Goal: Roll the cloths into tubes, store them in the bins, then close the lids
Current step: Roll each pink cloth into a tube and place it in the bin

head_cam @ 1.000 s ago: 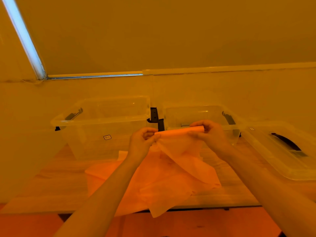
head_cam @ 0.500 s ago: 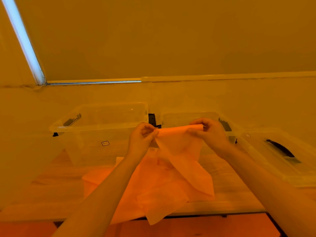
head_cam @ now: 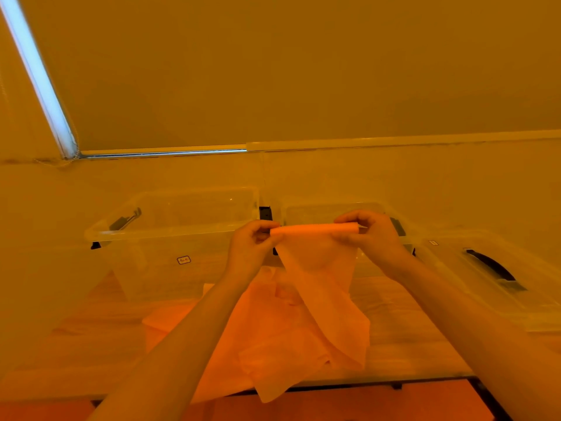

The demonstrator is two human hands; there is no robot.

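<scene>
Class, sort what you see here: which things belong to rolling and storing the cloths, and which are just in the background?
Belongs to the job:
- cloth being rolled, pinched by left hand and right hand
- pile of cloths
- left bin
- right bin
- lid

Just background:
- table
- window blind

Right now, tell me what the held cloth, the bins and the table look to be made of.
Cloth: thin, matte, possibly non-woven fabric; it drapes limply and creases. Bins: clear, glossy plastic; the table shows through the walls. Table: probably pale wood or laminate, with faint grain lines.
</scene>
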